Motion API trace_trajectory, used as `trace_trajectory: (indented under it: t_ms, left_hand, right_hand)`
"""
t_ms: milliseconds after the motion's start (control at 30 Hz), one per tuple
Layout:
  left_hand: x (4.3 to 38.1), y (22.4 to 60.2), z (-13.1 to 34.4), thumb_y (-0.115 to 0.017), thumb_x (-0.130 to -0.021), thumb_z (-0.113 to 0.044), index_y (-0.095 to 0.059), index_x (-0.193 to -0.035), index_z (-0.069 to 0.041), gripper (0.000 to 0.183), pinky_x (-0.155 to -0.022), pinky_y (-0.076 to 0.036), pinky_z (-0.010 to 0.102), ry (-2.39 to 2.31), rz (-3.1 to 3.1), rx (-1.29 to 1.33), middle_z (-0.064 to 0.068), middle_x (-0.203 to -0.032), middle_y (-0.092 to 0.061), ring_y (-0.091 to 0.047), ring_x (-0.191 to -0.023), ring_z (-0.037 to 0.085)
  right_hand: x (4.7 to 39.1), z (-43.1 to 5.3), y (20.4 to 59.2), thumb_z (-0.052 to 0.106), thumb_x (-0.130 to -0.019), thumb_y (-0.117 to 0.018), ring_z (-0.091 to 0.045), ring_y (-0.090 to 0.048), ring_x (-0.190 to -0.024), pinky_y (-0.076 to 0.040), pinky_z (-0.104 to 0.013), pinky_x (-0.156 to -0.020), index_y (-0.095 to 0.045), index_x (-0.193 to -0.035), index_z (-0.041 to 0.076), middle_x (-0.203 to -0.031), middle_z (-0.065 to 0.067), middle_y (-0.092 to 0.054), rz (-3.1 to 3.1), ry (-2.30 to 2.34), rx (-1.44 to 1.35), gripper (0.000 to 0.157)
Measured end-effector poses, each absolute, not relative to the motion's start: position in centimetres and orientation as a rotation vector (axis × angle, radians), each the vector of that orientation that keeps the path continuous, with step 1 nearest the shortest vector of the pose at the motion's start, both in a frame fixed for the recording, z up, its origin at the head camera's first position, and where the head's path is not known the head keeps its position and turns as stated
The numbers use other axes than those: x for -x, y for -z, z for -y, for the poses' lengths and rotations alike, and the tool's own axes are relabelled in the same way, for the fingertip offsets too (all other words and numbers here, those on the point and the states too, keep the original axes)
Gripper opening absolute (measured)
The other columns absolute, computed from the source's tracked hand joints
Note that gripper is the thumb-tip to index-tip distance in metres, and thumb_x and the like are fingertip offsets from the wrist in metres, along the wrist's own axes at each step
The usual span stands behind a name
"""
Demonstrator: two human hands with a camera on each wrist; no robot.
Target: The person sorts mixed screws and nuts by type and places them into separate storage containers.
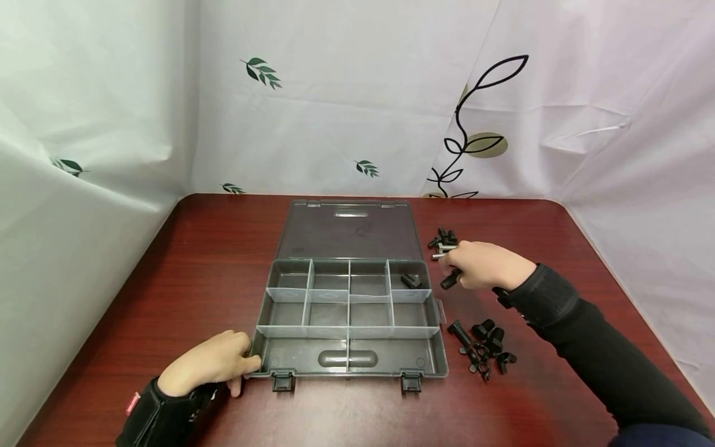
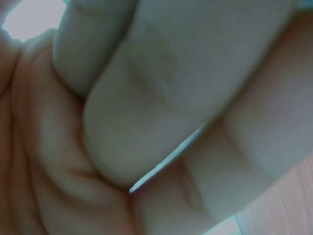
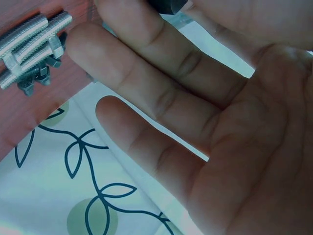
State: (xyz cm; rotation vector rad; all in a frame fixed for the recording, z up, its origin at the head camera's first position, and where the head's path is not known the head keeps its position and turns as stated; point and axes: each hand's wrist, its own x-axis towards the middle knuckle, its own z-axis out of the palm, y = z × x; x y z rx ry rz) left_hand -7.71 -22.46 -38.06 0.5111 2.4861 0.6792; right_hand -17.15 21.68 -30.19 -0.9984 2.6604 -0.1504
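Note:
A grey plastic compartment box (image 1: 349, 332) lies with its lid (image 1: 349, 233) folded back, away from me. My left hand (image 1: 215, 360) grips its front left corner, fingertips over the rim; the left wrist view (image 2: 161, 107) is filled by curled fingers. Beyond the box's right side, my right hand (image 1: 486, 264) pinches a black cylindrical piece (image 1: 450, 279), mostly hidden by the fingers. Only a dark end of that piece (image 3: 168, 5) shows in the right wrist view, where the other fingers (image 3: 146, 93) extend loosely. Silver threaded bolts (image 3: 29, 44) lie just past the fingertips.
Inside the back right compartment sit black parts (image 1: 411, 281). Small black pieces (image 1: 442, 236) lie beside the silver bolts. Closer to me on the right is a pile of black bolts, knobs and clips (image 1: 488, 344). White patterned cloth (image 1: 335, 99) hangs behind the red-brown table (image 1: 223, 248).

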Motion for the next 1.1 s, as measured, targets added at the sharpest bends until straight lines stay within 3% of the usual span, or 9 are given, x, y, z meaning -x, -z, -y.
trace_trajectory:
  t_ms: [200,433,633,900,1100]
  left_hand:
    - [7.7,38.0,22.4,-0.053,-0.079,-0.022,-0.048,-0.054,-0.012,0.027,-0.051,-0.038,0.027,-0.679,-2.491,-0.515,-0.007,-0.041,-0.05,-0.054,-0.043,0.008]
    - [7.7,38.0,22.4,-0.053,-0.079,-0.022,-0.048,-0.054,-0.012,0.027,-0.05,-0.037,0.027,-0.677,-2.491,-0.524,-0.008,-0.041,-0.05,-0.054,-0.043,0.008]
    - [7.7,38.1,22.4,-0.053,-0.079,-0.022,-0.048,-0.054,-0.012,0.027,-0.05,-0.037,0.027,-0.67,-2.491,-0.52,-0.008,-0.041,-0.05,-0.054,-0.044,0.007]
    - [7.7,38.1,22.5,-0.053,-0.079,-0.022,-0.047,-0.055,-0.012,0.026,-0.05,-0.037,0.027,-0.68,-2.491,-0.511,-0.007,-0.041,-0.05,-0.054,-0.043,0.008]
    - [7.7,38.1,22.5,-0.053,-0.079,-0.022,-0.047,-0.054,-0.012,0.027,-0.051,-0.038,0.027,-0.676,-2.5,-0.517,-0.008,-0.041,-0.05,-0.054,-0.043,0.007]
  right_hand:
    - [17.4,-21.1,30.2,-0.01,-0.074,-0.046,-0.009,-0.024,-0.056,-0.022,-0.028,-0.054,-0.051,-0.072,0.015,-0.064,0.007,-0.032,-2.647,0.174,1.039,0.025]
    - [17.8,-20.3,30.2,-0.007,-0.077,-0.05,-0.01,-0.04,-0.057,-0.031,-0.027,-0.053,-0.064,-0.089,0.013,-0.076,0.004,-0.056,-2.631,0.17,1.021,0.028]
    - [18.1,-19.6,30.3,-0.006,-0.077,-0.051,-0.011,-0.042,-0.058,-0.033,-0.027,-0.054,-0.064,-0.089,0.013,-0.077,0.003,-0.057,-2.617,0.154,1.023,0.027]
    - [18.7,-18.6,30.2,-0.009,-0.077,-0.045,-0.01,-0.026,-0.056,-0.024,-0.027,-0.054,-0.058,-0.08,0.013,-0.065,0.005,-0.042,-2.612,0.171,1.065,0.026]
    - [19.0,-17.8,30.1,-0.009,-0.075,-0.043,-0.009,-0.041,-0.056,-0.03,-0.026,-0.054,-0.066,-0.1,0.007,-0.087,-0.003,-0.063,-2.617,0.13,1.076,0.037]
